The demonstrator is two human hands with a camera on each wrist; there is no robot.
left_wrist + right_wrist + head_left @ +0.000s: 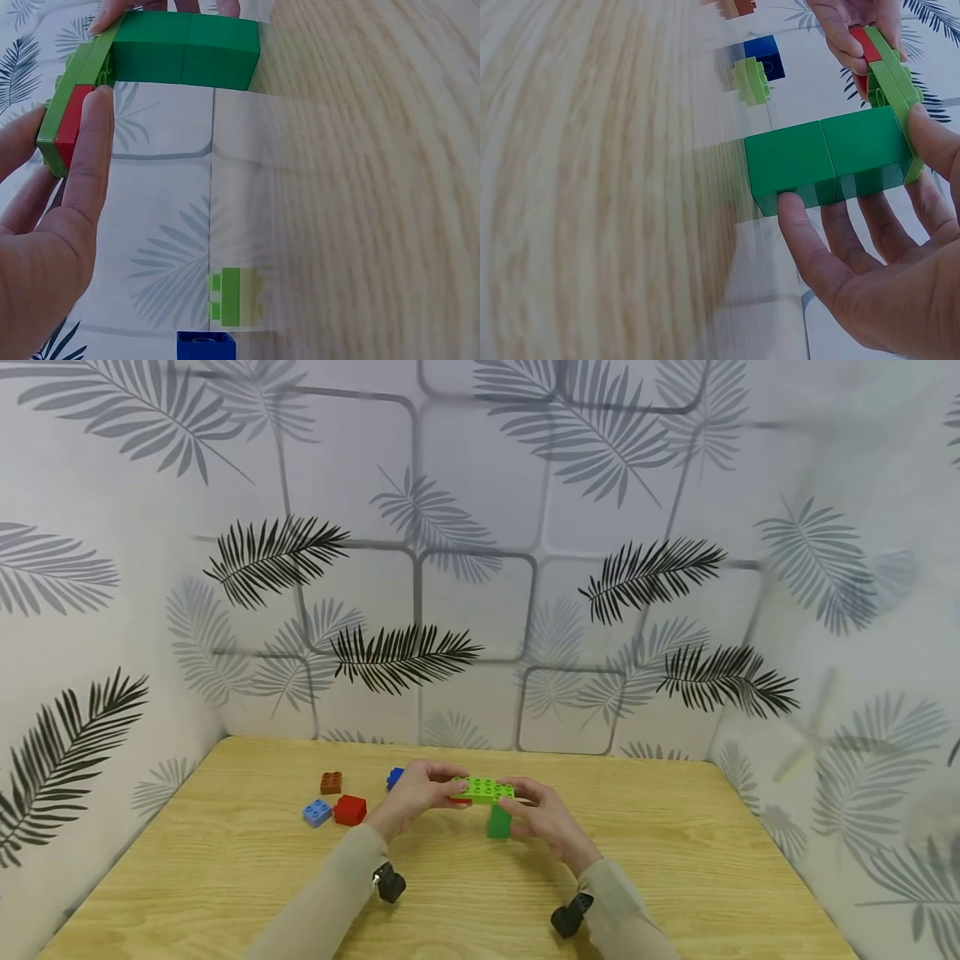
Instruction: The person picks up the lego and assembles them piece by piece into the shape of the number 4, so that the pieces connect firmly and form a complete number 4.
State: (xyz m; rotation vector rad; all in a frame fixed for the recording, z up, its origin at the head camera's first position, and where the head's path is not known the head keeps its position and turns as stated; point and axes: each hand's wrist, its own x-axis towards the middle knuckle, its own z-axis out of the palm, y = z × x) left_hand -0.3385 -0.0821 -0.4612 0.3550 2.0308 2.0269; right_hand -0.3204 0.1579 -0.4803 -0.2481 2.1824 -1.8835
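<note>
A built piece of toy building bricks is held between both hands above the table. Long lime bricks (480,790) form its top, two stacked dark green bricks (825,161) hang from the right end, and a red brick (73,124) sits under the left end. My left hand (420,789) pinches the left end, fingers on the lime and red bricks. With the thumb on the lime top and fingers along the green side, my right hand (551,818) grips the other end. Whether the lowest green brick touches the table is hard to tell.
Left of the hands lie a brown brick (331,782), a light blue brick (317,812), a loose red brick (350,810) and a dark blue brick (394,777). A small lime brick (230,296) stands near the blue one. A leaf-patterned wall backs the wooden table (675,835).
</note>
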